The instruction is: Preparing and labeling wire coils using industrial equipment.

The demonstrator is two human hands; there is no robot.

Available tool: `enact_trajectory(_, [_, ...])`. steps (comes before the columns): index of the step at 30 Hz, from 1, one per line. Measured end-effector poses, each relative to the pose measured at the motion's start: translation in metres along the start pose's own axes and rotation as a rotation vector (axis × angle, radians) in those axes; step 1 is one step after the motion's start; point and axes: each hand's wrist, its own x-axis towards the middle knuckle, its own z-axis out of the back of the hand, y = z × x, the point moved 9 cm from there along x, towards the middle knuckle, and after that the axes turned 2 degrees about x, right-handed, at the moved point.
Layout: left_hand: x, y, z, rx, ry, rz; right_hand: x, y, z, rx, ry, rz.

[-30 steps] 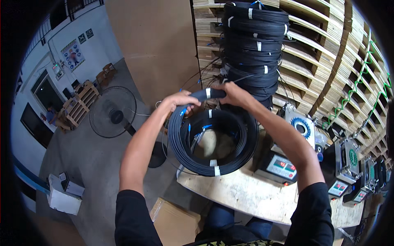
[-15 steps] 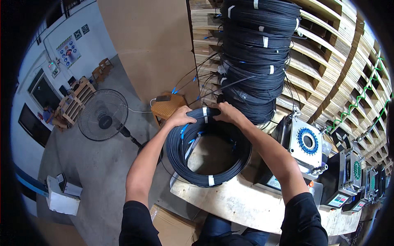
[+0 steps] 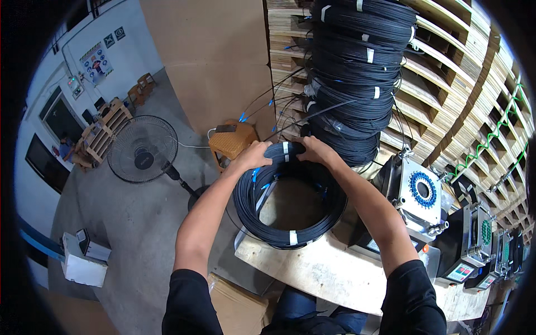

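Note:
A thick coil of black cable (image 3: 251,216) lies in front of me over the left end of the wooden tabletop. White bands wrap it at its far and near sides, and blue-tipped connectors (image 3: 255,174) show at its inner left. My left hand (image 3: 255,157) grips the coil's far rim, left of the band. On the other side of that band, my right hand (image 3: 314,151) is closed on the same rim. Fingers of both hands are partly hidden behind the cable. Just beyond stands a tall stack of similar black cable coils (image 3: 357,84).
Right of the coil stand machines with a round blue connector holder (image 3: 422,188) and green ones (image 3: 486,231). An orange stool (image 3: 237,146) with a dark box on it is behind my left hand. A fan (image 3: 144,159) stands left; wooden pallets (image 3: 424,89) line the back.
The whole view has shifted slightly, with the surroundings moving a little to the right in the picture. Both hands keep their hold on the coil's far rim.

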Motion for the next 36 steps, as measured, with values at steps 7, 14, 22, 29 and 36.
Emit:
enact_trajectory(7, [0.009,0.01,-0.002,-0.042,0.175,-0.027,0.004,0.012,0.006,0.102,0.029,0.07])
enact_trajectory(14, [-0.002,0.008,-0.008,0.117,0.148,0.08,-0.005,0.019,0.01,0.082,-0.015,0.043])
enact_trajectory(22, [-0.006,0.016,-0.008,0.024,0.114,0.069,-0.007,0.024,0.016,0.098,-0.007,0.114])
enact_trajectory(29, [-0.059,0.032,0.02,-0.147,0.007,0.124,-0.063,-0.006,0.014,0.331,-0.099,-0.08])
enact_trajectory(36, [-0.115,0.033,0.013,-0.441,-0.163,0.344,-0.119,-0.03,0.012,0.455,-0.252,-0.241])
